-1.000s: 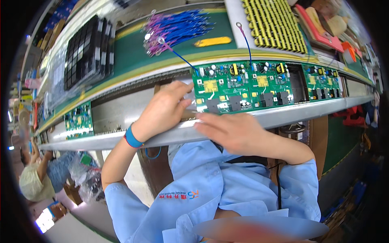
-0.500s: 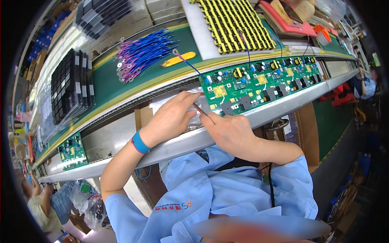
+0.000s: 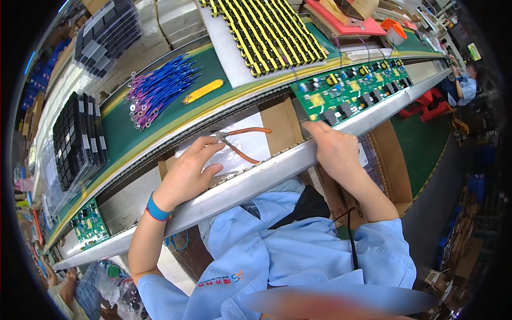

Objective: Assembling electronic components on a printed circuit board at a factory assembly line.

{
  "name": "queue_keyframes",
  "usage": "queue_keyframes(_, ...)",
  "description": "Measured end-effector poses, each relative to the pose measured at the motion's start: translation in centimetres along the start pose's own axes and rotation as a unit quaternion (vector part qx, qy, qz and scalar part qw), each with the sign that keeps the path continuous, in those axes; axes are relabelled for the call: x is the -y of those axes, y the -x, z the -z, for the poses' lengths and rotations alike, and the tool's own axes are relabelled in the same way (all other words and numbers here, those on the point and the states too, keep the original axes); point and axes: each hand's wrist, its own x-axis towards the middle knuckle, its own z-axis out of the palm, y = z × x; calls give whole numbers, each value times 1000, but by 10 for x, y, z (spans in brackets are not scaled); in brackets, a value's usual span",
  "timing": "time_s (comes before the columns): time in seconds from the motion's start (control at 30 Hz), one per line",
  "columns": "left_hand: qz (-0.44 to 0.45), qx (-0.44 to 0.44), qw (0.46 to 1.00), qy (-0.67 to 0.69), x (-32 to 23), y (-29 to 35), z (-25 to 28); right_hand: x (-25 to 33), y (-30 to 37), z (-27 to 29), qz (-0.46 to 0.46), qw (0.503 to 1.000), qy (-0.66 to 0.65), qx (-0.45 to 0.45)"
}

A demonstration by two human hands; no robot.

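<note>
My left hand (image 3: 188,173) is open over the gap between the rails, its fingers apart. Its fingertips are beside the jaws of orange-handled cutting pliers (image 3: 246,131), whose handles are spread over a white sheet (image 3: 242,121). My right hand (image 3: 337,152) is closed, with its fingertips at the near left corner of a long green circuit board (image 3: 341,92); the underside of this grip is hidden. The board rests along the metal rails and carries black, yellow and white components. Thin wires rise from its far side.
Blue wires with ring terminals (image 3: 164,88) lie on the green bench beside a yellow cutter knife (image 3: 203,92). Rows of yellow-and-black parts (image 3: 272,37) stand behind. Black trays (image 3: 80,141) are at left, another circuit board (image 3: 89,225) lower left. The metal rail (image 3: 256,184) crosses before me.
My left hand has let go of the pliers, which now show fully. My hands have moved apart. The long board has shifted right along the rails, with my right hand at its corner.
</note>
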Motion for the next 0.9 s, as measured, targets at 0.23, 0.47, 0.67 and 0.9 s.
queue_keyframes(0.23, 57, -104, 993, 4, 10, 64, 25, -47, -10, 0, -87, 996, 13, 15)
queue_keyframes(0.47, 138, -352, 921, -91, 34, 148, 71, -177, -8, -1, -125, 990, -32, 56)
queue_keyframes(0.67, 279, -625, 705, -186, 115, 306, 115, -247, -31, -5, -140, 987, 24, 70)
queue_keyframes(0.9, 544, -636, 501, -222, 219, 449, 122, -275, -32, -11, -155, 981, 82, 85)
